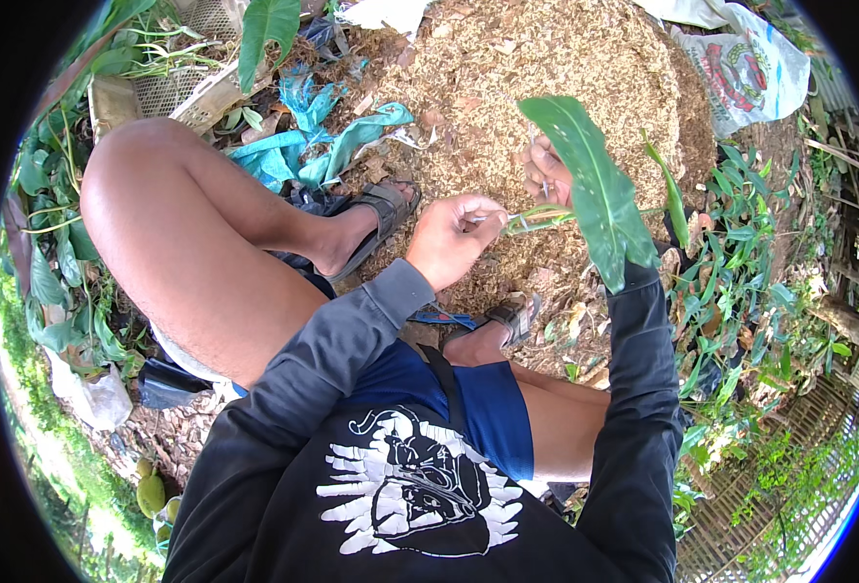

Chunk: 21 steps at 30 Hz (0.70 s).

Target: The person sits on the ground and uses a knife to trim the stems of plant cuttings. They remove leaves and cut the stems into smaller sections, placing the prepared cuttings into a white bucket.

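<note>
My left hand [453, 237] pinches the end of a green plant cutting between thumb and fingers, where a thin pale strip [523, 222] crosses the stems [546, 217]. Curled fingers of my right hand [548, 173] hold a thin pale piece, likely part of a strip, just above the stems. A large green leaf [596, 182] of the cutting covers part of the right hand and its wrist. Farther right, a narrow, partly folded leaf [670, 193] stands out from the same cutting.
Below my hands spreads a heap of light brown shavings or husk [546, 58]. Torn turquoise plastic [313, 142] lies beside my sandalled foot [382, 215]. A pale plastic crate [214, 98] holds plants at upper left. A printed white sack [746, 69] and leafy plants [735, 240] are on the right.
</note>
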Tool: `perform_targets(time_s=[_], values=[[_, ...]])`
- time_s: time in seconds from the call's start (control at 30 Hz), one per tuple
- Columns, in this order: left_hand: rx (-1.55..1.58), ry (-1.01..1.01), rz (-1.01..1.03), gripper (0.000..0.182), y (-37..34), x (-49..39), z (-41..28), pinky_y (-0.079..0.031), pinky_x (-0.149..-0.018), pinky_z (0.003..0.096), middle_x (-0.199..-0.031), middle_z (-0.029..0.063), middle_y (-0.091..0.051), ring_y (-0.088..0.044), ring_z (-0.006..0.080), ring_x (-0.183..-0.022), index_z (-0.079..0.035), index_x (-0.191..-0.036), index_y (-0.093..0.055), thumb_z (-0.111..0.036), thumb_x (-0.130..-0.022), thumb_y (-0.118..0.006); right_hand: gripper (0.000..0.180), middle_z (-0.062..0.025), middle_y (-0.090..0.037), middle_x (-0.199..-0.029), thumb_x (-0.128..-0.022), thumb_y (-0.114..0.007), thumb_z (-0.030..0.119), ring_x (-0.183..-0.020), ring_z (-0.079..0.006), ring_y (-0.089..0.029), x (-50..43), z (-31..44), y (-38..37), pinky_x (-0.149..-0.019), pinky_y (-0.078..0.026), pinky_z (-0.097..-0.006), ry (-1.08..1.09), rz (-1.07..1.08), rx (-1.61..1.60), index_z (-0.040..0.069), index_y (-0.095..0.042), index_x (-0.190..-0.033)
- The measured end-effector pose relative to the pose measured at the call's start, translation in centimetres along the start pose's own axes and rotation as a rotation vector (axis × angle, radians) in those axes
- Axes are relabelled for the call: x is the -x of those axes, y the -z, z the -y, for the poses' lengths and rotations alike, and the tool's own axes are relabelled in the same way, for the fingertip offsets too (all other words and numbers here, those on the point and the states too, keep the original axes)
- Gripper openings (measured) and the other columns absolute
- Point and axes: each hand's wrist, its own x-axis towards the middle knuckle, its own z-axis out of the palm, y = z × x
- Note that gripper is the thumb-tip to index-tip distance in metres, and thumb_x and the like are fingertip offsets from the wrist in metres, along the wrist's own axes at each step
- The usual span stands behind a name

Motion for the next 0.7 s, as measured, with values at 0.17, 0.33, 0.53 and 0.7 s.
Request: perform_targets(time_s=[0.17,0.33,0.53,0.7], values=[[-0.23,-0.419,-0.05,0.013,-0.1,-0.2,0.3,-0.053,-0.084,0.0279,-0.107,0.0049,-0.072,-0.066,0.0097,-0.097,0.001,-0.109,-0.069,-0.005,-0.1,-0.063,0.033,-0.0049,-0.066,-0.098,-0.1,-0.069,0.031,-0.088,-0.0163,-0.065,-1.0,1.0,-0.2,-0.073,-0.056,-0.0303,0.057,0.016,0.298,0.007,-0.061,-0.121],[0.179,-0.088,0.036,0.01,-0.8,-0.1,0.9,-0.052,-0.085,0.0272,-0.106,0.0039,-0.068,-0.064,0.0097,-0.099,0.0,-0.108,-0.065,-0.001,-0.101,-0.059,0.045,-0.0044,-0.063,-0.102,-0.101,-0.067,0.026,-0.084,-0.0142,-0.06,-3.3,0.3,0.2,-0.072,-0.053,-0.0283,-0.096,0.154,0.067,0.004,-0.054,-0.137],[0.337,-0.006,0.037,0.006,-0.6,0.2,1.6,-0.05,-0.086,0.0266,-0.111,0.0053,-0.066,-0.061,0.0088,-0.098,-0.001,-0.104,-0.063,0.0,-0.101,-0.058,0.019,0.0079,-0.039,-0.07,-0.108,-0.056,0.028,-0.058,-0.0027,-0.035,-2.6,0.2,-0.4,-0.051,-0.033,-0.0201,-0.261,0.135,0.003,0.011,-0.056,-0.118],[0.431,-0.103,0.069,0.005,-1.4,0.4,1.1,-0.05,-0.087,0.0282,-0.113,0.0055,-0.065,-0.061,0.0101,-0.097,-0.002,-0.101,-0.06,0.0,-0.101,-0.056,0.019,0.0091,-0.034,-0.069,-0.11,-0.051,0.028,-0.057,-0.0015,-0.03,-2.0,0.0,-0.7,-0.051,-0.025,-0.0196,-0.394,0.238,0.14,0.011,-0.056,-0.116]])
